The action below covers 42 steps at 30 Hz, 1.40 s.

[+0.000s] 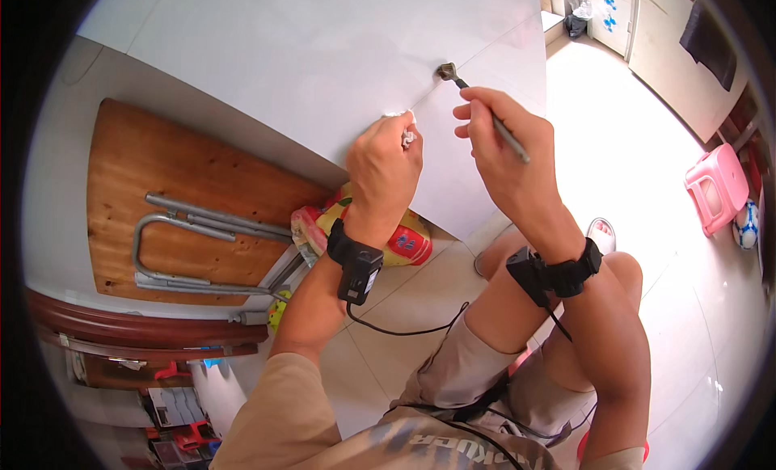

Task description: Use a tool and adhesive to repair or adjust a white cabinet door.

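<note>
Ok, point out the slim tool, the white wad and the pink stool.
Slim tool (pixel 448 71), head view: its far end.
White wad (pixel 409 137), head view: lower crumpled part.
Pink stool (pixel 730 176), head view: its seat.

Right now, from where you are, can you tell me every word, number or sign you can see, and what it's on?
I don't copy words out, but here's where they are:
Tan shirt: big pale letters, upside down in this view.
Red and yellow bag: printing on its red part.
Black wrist box: a white label, too small to read.
Brush: none that I can see.
</note>
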Tool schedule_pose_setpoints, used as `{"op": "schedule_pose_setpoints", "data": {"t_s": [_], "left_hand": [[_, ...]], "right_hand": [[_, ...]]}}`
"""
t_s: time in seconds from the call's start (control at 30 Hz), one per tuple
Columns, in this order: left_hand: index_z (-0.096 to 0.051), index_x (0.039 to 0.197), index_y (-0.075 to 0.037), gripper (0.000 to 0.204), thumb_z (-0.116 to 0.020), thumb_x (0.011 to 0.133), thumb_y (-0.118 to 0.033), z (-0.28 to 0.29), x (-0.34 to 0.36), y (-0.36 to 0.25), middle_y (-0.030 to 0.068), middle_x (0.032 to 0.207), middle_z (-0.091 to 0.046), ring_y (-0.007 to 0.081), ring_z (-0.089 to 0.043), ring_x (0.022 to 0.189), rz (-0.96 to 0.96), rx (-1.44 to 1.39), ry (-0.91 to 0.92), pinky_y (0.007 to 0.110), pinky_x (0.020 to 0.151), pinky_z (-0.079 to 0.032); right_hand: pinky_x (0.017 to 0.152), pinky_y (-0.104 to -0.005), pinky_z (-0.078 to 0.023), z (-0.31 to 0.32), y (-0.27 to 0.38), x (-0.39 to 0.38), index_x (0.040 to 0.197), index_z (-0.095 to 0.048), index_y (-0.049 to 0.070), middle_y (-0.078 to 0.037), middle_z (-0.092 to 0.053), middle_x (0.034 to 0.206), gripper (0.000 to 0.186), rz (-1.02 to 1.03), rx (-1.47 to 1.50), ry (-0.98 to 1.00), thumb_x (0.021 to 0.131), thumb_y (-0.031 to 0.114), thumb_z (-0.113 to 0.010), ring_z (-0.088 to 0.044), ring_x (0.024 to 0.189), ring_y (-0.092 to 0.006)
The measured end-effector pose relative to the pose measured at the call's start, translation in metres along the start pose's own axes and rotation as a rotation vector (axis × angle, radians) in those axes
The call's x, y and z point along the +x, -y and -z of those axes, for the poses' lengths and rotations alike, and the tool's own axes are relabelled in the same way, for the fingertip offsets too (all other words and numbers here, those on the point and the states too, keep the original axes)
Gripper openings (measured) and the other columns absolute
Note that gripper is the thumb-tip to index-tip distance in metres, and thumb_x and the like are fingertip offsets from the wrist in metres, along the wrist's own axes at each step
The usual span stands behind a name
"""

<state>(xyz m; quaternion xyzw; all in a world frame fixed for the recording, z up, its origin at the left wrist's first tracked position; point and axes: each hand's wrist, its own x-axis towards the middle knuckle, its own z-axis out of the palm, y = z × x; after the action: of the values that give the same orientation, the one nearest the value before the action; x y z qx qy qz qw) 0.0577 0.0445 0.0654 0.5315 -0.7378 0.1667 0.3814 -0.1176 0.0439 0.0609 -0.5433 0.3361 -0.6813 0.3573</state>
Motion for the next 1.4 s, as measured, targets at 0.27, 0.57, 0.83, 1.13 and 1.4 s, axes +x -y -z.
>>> {"op": "schedule_pose_setpoints", "data": {"t_s": [0.27,0.57,0.83,1.13,1.4], "left_hand": [[-0.075,0.095,0.002,0.013,-0.073,0.085,-0.006,-0.031,-0.053,0.003,0.0205,0.076,-0.07,0.0349,-0.068,0.063,0.047,0.045,0.33,0.04,0.061,-0.054],[-0.075,0.095,0.003,0.013,-0.073,0.087,-0.008,-0.023,-0.188,-0.019,0.0119,0.072,-0.07,0.0144,-0.067,0.064,0.716,-0.348,0.265,0.029,0.058,-0.051],[-0.071,0.102,0.001,0.013,-0.071,0.093,-0.007,0.007,-0.166,-0.066,0.006,0.076,-0.069,0.0116,-0.064,0.061,1.056,-0.856,0.294,0.026,0.055,-0.051],[-0.063,0.098,-0.004,0.01,-0.067,0.088,-0.003,0.056,-0.099,-0.131,0.0123,0.082,-0.072,0.0207,-0.07,0.079,0.828,-1.625,0.152,0.034,0.075,-0.057],[-0.063,0.098,-0.01,0.014,-0.068,0.086,-0.005,0.051,-0.095,-0.153,0.0081,0.068,-0.073,0.0353,-0.071,0.112,0.376,-1.474,0.191,0.065,0.122,-0.025]], "right_hand": [[0.066,-0.0369,-0.054,0.008,-0.02,0.012,0.101,-0.072,-0.003,-0.023,-0.07,0.079,0.015,0.005,-0.034,-0.017,0.093,0.007,-0.064,-0.069,0.068,-0.0357],[0.058,-0.0288,-0.055,0.039,0.041,0.027,0.102,-0.07,-0.008,-0.017,-0.074,0.082,0.027,-0.132,0.417,0.047,0.098,0.013,-0.054,-0.073,0.068,-0.0201],[0.057,-0.03,-0.056,0.064,0.06,0.028,0.115,-0.065,-0.005,-0.021,-0.076,0.094,0.037,-0.233,0.637,0.109,0.104,0.026,-0.048,-0.073,0.071,-0.022],[0.06,-0.0314,-0.055,0.054,0.042,0.031,0.118,-0.064,-0.003,-0.02,-0.076,0.097,0.038,-0.283,0.645,0.098,0.106,0.029,-0.046,-0.072,0.072,-0.0214],[0.058,-0.0318,-0.055,0.04,0.033,0.027,0.115,-0.065,-0.003,-0.02,-0.076,0.093,0.034,-0.397,0.664,0.089,0.104,0.026,-0.05,-0.071,0.069,-0.0215]]}}
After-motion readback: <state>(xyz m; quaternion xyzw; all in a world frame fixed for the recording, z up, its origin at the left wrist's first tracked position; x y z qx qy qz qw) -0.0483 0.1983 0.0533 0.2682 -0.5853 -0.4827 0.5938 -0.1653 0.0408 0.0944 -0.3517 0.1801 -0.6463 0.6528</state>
